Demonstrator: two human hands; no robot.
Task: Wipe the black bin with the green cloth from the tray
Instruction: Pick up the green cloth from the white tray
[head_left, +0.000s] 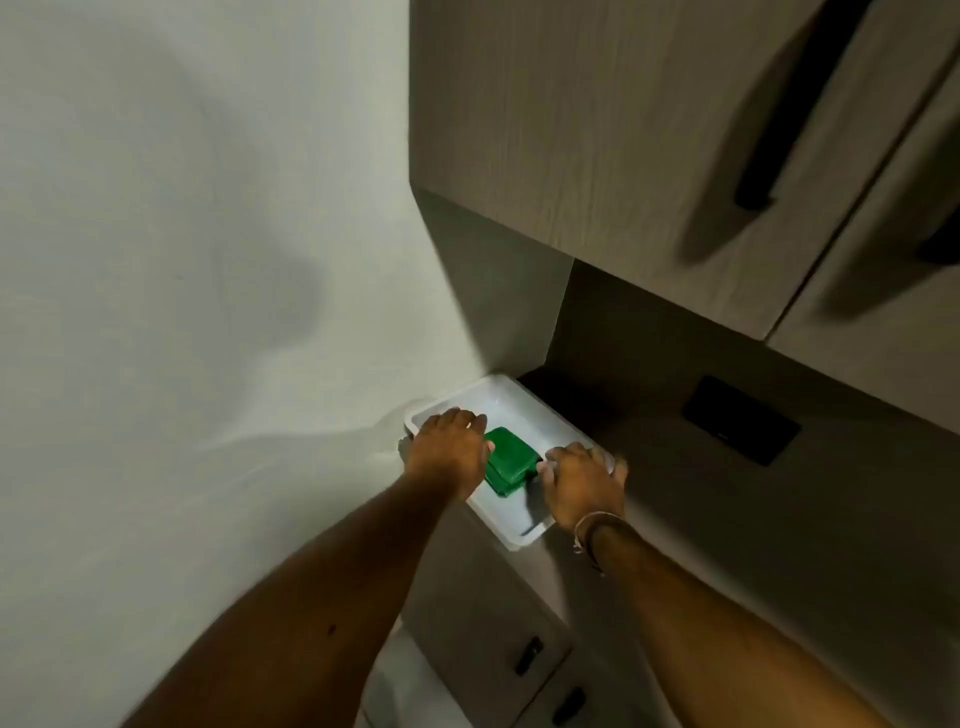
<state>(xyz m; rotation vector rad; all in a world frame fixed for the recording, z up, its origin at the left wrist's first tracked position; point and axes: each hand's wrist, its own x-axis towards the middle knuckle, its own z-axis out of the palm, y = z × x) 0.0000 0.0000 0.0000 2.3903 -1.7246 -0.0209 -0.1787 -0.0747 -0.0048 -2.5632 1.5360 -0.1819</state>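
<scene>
Folded green cloth in the white tray, between left hand touching its left edge, fingers spread, and right hand just right, loosely curled, empty; long axis near-left to far-right.

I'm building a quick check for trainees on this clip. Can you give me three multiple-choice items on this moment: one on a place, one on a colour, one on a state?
1. Where does the folded cloth lie?
A. In the white tray
B. On the floor
C. Hanging from a cupboard handle

2. What colour is the cloth?
A. Blue
B. Green
C. Yellow

3. How do the hands stand?
A. Both are raised clear of the tray
B. The left hand and right hand are both down at the tray, either side of the cloth
C. One is opening a cupboard door

Answers: 1 A, the cloth sits on the tray's floor; 2 B, it is plainly green; 3 B, the cloth shows between the two hands.
</scene>
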